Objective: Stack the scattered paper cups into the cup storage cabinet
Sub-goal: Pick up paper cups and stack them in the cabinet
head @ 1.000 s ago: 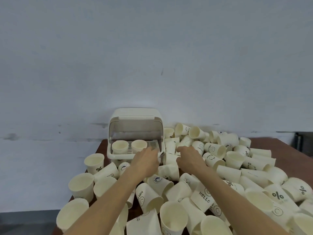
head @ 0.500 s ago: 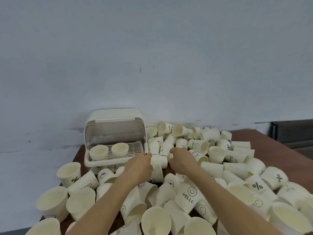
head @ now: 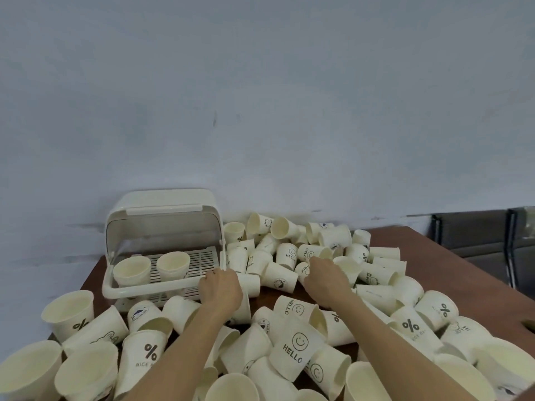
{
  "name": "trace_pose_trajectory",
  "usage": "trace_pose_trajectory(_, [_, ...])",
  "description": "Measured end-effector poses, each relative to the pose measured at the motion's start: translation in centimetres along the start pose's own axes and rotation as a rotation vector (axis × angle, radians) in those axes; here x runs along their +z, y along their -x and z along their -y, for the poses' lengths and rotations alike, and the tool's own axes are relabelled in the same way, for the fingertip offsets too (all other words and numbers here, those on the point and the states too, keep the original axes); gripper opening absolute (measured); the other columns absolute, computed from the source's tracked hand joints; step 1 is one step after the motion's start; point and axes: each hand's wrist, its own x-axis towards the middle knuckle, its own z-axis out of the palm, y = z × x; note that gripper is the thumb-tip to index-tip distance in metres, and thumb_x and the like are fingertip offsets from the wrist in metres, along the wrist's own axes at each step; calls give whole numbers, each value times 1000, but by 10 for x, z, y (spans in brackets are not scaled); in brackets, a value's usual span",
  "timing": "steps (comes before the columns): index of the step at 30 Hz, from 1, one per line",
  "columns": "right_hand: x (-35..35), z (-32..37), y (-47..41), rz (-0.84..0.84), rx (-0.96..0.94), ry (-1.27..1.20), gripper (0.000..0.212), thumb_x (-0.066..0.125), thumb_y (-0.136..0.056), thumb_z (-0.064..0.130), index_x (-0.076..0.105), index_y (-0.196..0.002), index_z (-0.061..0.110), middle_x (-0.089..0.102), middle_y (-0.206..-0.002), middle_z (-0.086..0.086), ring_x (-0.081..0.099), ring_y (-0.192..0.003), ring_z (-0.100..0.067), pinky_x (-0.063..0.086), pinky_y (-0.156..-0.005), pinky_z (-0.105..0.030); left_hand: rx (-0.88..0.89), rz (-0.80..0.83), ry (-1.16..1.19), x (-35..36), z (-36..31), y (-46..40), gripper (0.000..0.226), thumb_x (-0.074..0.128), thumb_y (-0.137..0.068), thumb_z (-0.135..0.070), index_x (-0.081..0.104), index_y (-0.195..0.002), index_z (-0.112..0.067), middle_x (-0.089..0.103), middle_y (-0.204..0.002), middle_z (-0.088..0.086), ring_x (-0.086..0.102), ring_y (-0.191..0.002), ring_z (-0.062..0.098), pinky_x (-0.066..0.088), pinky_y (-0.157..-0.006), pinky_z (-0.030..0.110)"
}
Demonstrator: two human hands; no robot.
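Probably an office or break room, hard to tell for certain: bare pale wall point(head: 260, 96) with scuff marks, brown wooden worktop point(head: 451, 264) pushed against it, dark metal-framed seating point(head: 480, 238) at right, heaps of printed paper cups point(head: 298, 348), 1 plastic cup storage cabinet point(head: 162, 227).

Brown table point(head: 451, 267) bears cabinet point(head: 165, 227), scattered cups point(head: 298, 348).

One cup storage cabinet point(head: 162, 227) stands at the far left of one brown table point(head: 451, 261). Two upright paper cups point(head: 131, 270) sit on its rack, side by side. Dozens more scattered cups point(head: 295, 345) cover the table, too many and too overlapped to count exactly. Two bare hands reach in: the left hand point(head: 221, 287) and the right hand point(head: 325, 277).
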Motion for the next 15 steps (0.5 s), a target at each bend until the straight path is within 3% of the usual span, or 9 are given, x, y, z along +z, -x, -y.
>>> trace_pose_trajectory(3, [1,-17,-8,-10,68,-2,12,48,-86,11,42,-97,13,60,-102,-9,59,-94,-30,48,-77,-39,-51,2,49,6,-7,-6,24,49,-90,-27,61,-108,-18,64,-108,3,58,-99,20,43,-79,29])
trace_pose_trajectory(7, [6,-38,-22,-25,157,57,38,51,-86,12,49,-123,7,62,-108,-6,57,-104,-30,46,-82,-37,-117,-26,82,13,-12,-13,20,51,-90,-27,61,-106,-19,65,-104,1,59,-96,18,45,-82,28])
trace_pose_trajectory(11, [9,-53,-33,-4,207,89,18,51,-87,12,59,-103,11,62,-107,-5,59,-104,-28,46,-77,-34,-114,-52,148,14,-21,-17,18,52,-90,-21,61,-105,-17,64,-100,0,60,-93,17,46,-81,28])
trace_pose_trajectory(15, [16,-56,-36,8,206,92,16,46,-87,7,58,-97,12,61,-102,-4,60,-100,-26,45,-75,-33,-79,-78,233,8,-30,-16,14,52,-89,-18,60,-102,-17,64,-98,1,59,-89,17,48,-80,29])
